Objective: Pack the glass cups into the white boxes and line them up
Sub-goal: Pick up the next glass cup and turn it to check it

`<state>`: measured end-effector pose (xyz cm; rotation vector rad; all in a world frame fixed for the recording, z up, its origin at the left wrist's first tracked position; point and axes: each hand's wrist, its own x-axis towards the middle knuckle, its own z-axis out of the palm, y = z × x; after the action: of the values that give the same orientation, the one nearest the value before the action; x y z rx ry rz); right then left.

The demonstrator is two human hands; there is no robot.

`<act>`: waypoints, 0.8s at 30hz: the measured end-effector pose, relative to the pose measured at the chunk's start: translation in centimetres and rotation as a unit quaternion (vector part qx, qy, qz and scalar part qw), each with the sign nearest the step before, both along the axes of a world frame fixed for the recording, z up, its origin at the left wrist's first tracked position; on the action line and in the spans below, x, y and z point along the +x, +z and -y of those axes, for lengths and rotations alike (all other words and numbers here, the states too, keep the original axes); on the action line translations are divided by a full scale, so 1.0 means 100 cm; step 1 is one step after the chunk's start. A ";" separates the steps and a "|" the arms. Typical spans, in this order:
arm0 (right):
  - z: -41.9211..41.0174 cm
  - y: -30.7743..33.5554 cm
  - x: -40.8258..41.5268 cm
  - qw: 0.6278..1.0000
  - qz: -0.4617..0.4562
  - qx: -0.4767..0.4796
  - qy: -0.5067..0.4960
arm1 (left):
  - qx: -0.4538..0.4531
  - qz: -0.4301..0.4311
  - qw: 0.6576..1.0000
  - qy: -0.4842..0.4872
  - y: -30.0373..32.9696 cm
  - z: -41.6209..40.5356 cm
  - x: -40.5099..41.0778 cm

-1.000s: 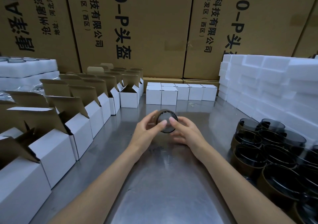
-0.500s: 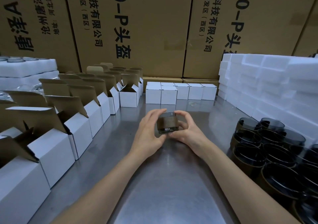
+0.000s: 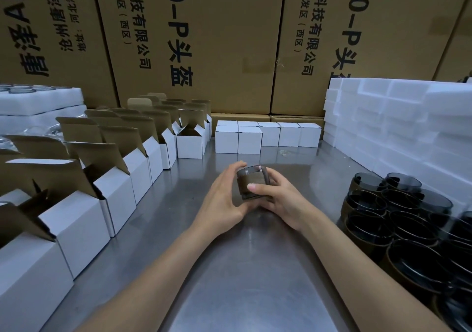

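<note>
Big brown cartons [image 3: 204, 38] stand behind the steel table [image 3: 242, 280]. White foam blocks [image 3: 398, 127] stacked far right, foam trays [image 3: 38, 99] far left, partly cut off. A row of open white boxes [image 3: 122, 193] runs along the left, flaps up; closed white boxes [image 3: 265, 135] line up at the back. Dark glass cups [image 3: 398, 219] cluster at right, lower ones cut off by the frame edge. At table centre both hands hold one glass cup [image 3: 251, 182] with a brown band around it. Left hand [image 3: 224, 199] grip curled round its left side, right hand [image 3: 278, 199] grip clamped on the right, thumb across the front. Cup bottom hidden by the fingers; can't tell if it touches the table.
</note>
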<state>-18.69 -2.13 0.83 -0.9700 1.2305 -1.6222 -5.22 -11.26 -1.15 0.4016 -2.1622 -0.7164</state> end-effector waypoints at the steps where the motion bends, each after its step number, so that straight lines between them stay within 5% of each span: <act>1: 0.001 -0.001 0.002 1.000 -0.009 -0.003 -0.008 | -0.035 -0.001 0.999 0.005 0.000 -0.001 -0.001; 4: 0.001 -0.001 0.004 1.000 -0.019 -0.004 -0.008 | -0.077 -0.014 0.997 0.022 0.001 -0.003 -0.001; 11: -0.005 0.006 -0.008 0.994 0.072 0.037 0.076 | -0.006 -0.009 0.999 0.037 -0.001 0.002 0.001; 18: -0.002 0.002 0.001 1.000 0.008 0.026 -0.009 | -0.108 -0.022 0.993 0.041 0.003 -0.004 0.000; 24: -0.004 0.007 -0.007 0.995 0.024 0.065 0.070 | -0.063 -0.013 0.997 0.047 0.002 -0.004 0.002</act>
<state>-19.39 -1.70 1.55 -0.9104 1.1933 -1.4312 -4.99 -10.87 -0.97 0.4229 -2.1362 -0.5275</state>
